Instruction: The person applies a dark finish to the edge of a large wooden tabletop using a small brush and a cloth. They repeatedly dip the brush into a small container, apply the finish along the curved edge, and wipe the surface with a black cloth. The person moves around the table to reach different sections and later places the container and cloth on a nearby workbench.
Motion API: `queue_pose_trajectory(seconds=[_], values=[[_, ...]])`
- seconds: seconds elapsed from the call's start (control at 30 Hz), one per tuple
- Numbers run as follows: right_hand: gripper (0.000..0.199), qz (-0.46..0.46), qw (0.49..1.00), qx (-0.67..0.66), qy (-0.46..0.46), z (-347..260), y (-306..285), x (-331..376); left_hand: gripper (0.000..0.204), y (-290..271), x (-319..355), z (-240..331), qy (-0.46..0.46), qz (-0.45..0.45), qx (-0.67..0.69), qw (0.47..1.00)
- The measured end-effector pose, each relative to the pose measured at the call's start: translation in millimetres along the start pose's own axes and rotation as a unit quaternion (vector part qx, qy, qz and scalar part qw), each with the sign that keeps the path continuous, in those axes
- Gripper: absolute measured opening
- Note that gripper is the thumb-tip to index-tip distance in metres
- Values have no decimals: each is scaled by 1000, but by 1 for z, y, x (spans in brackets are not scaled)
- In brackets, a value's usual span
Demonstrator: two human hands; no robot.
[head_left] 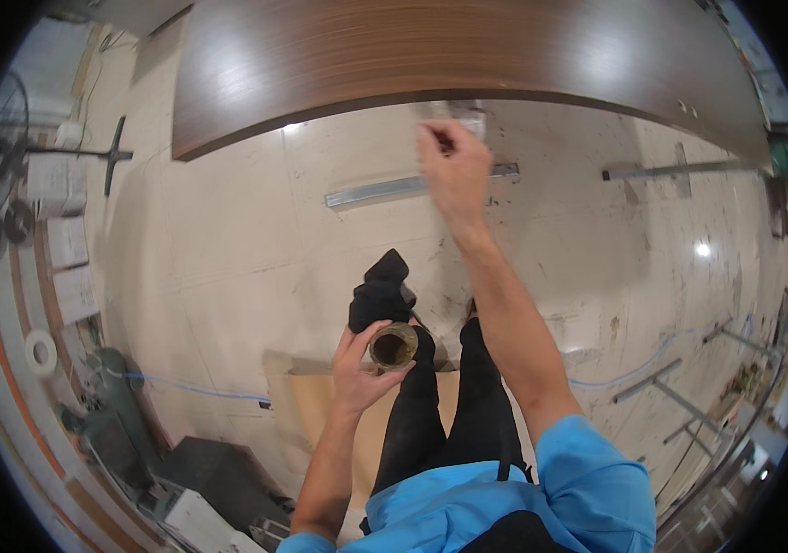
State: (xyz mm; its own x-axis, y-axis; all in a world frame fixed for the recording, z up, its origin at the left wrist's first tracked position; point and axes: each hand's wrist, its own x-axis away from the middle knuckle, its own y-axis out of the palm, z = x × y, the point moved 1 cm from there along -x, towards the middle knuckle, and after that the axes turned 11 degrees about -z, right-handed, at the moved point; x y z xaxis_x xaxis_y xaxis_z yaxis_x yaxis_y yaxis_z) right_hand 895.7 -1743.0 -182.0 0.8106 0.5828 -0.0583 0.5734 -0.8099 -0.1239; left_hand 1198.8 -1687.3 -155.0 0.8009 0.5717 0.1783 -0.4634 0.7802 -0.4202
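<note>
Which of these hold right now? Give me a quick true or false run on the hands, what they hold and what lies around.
1. The left hand holds an open-topped round container. True.
2. Both hands grip that container. False: the right hand is apart from it, out toward the brown panel.
3. A black cloth shows beside the container. True.
4. The container stands on the panel. False: it is in the left hand, away from the panel.
5. A metal bar lies on the floor. True.
6. The person's shirt is red. False: the shirt is light blue.
</note>
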Motion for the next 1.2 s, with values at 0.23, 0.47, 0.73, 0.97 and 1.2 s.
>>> queue_pose_trajectory(seconds=[0.23, 0.47, 0.73, 0.97, 1.2], values=[[17, 146, 988, -17, 46, 8, -85, -22, 71, 9, -7, 9, 32, -12, -15, 999], [18, 45, 999, 19, -24, 21, -102, -29, 72, 34, -27, 17, 62, -65, -28, 996], [14, 189, 982, 20, 13, 31, -204, -46, 76, 73, -34, 37, 13, -97, -23, 995], [13, 168, 981, 93, 7, 32, -235, -62, 79, 112, -59, 73, 34, -116, 7, 993], [14, 163, 985, 44, 27, 28, -281, -58, 78, 139, -81, 96, 47, -131, -4, 990]])
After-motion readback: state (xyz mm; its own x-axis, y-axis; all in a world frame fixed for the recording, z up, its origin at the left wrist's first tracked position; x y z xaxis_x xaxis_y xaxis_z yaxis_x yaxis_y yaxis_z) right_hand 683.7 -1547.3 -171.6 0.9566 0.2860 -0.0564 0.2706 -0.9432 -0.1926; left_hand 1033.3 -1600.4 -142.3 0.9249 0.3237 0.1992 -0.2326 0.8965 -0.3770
